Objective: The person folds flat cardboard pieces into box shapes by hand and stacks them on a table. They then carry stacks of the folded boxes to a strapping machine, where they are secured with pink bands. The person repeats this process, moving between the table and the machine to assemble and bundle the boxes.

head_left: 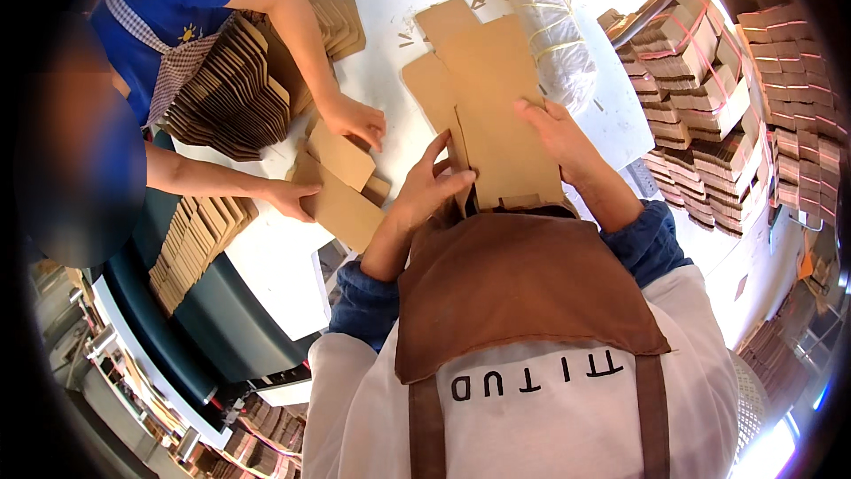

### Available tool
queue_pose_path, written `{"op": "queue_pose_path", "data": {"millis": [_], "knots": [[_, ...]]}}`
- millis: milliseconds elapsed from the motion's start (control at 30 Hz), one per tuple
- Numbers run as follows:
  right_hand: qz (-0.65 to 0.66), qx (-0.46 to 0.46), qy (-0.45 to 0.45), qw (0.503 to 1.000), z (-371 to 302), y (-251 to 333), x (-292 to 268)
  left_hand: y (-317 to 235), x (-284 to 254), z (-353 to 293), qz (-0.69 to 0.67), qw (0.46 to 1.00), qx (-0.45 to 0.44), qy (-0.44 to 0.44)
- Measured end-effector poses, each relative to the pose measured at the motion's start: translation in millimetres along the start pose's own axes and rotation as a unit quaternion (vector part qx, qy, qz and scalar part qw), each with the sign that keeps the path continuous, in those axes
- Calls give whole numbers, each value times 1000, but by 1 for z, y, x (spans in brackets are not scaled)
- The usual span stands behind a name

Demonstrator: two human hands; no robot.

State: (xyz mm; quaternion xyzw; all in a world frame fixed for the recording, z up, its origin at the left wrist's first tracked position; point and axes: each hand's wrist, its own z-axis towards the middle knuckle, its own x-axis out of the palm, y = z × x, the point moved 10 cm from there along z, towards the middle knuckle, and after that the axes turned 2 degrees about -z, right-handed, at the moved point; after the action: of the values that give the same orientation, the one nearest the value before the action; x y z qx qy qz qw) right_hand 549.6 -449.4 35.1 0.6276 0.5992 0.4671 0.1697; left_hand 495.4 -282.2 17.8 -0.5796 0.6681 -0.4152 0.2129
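Note:
A flat brown cardboard box blank with cut flaps lies before me over the white table, its near end by my apron. My right hand grips its right edge, thumb on top and the other fingers mostly hidden. At a slit on the left side, my left hand holds the edge between thumb and fingers. A co-worker's two hands, one at a smaller folded cardboard piece and one just above it, are close to my left hand.
Standing cardboard blanks are packed beside the co-worker. A clear plastic-wrapped bundle lies on the white table at the far right. Tied cardboard stacks rise at the right. A dark green padded chair holds more cardboard pieces.

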Motion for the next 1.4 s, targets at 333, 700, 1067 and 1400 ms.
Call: {"op": "queue_pose_path", "data": {"millis": [333,700,1067,1400], "knots": [[78,14,-70,994,6,-10,-10,-7,-4,0,349,928,118,-56],[90,34,-89,991,7,-24,-5,-5,-2,3,472,833,241,-157],[80,49,-94,991,8,-40,1,10,-20,-5,438,845,238,-195],[71,53,-84,993,5,-35,21,5,-35,-17,419,844,266,-206]]}}
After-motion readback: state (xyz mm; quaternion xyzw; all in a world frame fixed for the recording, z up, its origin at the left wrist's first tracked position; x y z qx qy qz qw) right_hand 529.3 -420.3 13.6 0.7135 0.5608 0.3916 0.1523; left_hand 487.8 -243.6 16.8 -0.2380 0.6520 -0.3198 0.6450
